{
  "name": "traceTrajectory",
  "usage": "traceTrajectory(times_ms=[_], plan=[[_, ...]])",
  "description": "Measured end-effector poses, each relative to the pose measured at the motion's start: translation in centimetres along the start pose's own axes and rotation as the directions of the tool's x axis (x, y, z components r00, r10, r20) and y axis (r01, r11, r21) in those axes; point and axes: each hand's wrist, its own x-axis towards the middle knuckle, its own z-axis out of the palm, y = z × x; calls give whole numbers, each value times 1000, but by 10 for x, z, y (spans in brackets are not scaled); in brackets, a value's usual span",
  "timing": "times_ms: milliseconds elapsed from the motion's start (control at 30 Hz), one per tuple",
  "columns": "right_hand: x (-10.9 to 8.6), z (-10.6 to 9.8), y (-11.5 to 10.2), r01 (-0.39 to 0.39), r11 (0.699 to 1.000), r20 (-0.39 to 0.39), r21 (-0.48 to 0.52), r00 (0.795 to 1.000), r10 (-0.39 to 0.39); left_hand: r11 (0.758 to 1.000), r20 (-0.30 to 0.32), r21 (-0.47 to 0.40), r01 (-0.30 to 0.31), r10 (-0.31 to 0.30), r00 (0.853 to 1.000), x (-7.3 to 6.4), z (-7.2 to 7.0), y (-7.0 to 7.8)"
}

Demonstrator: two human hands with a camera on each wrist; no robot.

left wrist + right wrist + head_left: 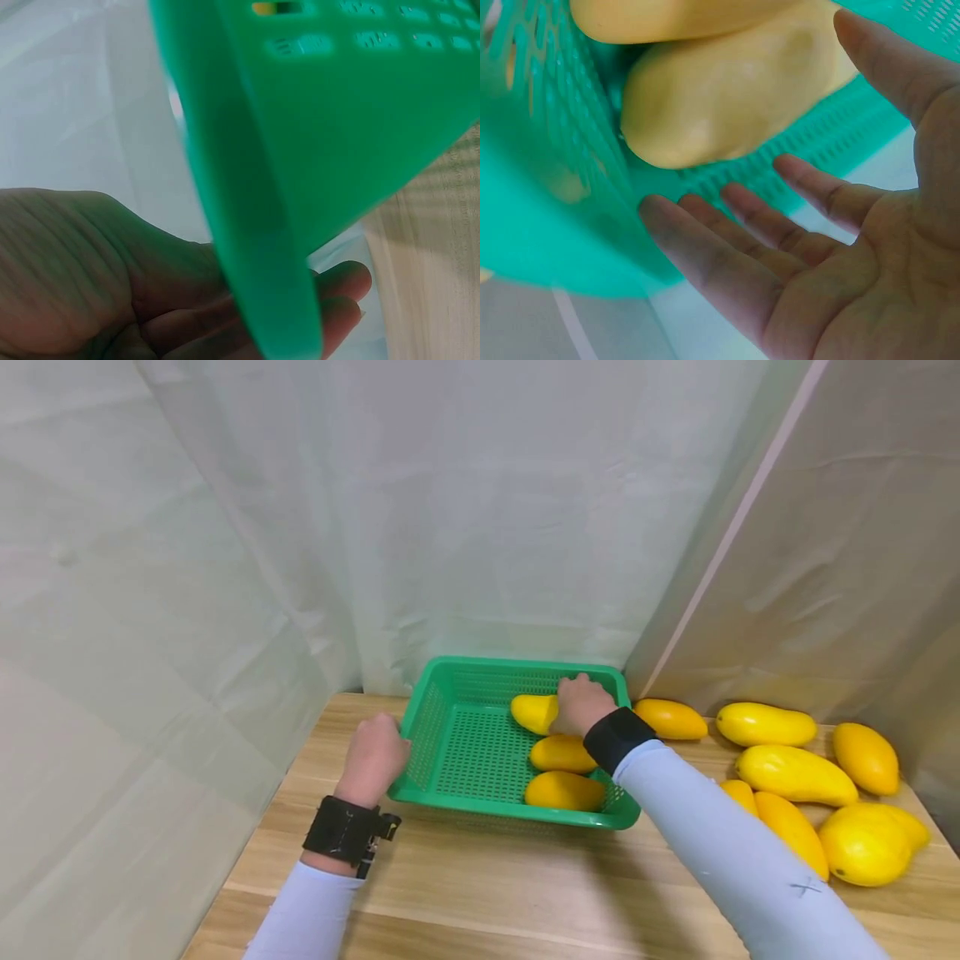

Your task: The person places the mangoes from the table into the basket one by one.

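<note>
A green plastic basket (480, 807) with slotted walls stands on the table. My left hand (377, 758) grips its left rim, and in the left wrist view fingertips (343, 280) show beyond the rim. My right hand (583, 703) is inside the basket's right end, at the far mango (532, 714). In the right wrist view its fingers (712, 259) are spread, with the thumb beside that mango (720, 97) and the other fingers apart from it. Nearer in the basket lie a middle mango (562, 753) and a front mango (564, 792), both yellow.
Right of the basket, several more yellow mangoes lie on the wooden table (480, 885), among them a long one (795, 773) and a rounder one (862, 847). Pale sheeting (510, 527) hangs close behind the basket and along both sides.
</note>
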Motion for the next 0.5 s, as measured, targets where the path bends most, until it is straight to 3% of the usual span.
traceTrajectory(times_ms=[300,500], plan=[[-29,-33,11,155,985,-139,74,980,-144,1000,14,-11,-4,4,1000,2,0,-3],[-51,-54,39,180,975,-260,127,955,-142,1000,10,-13,-9,9,1000,3,0,-2]])
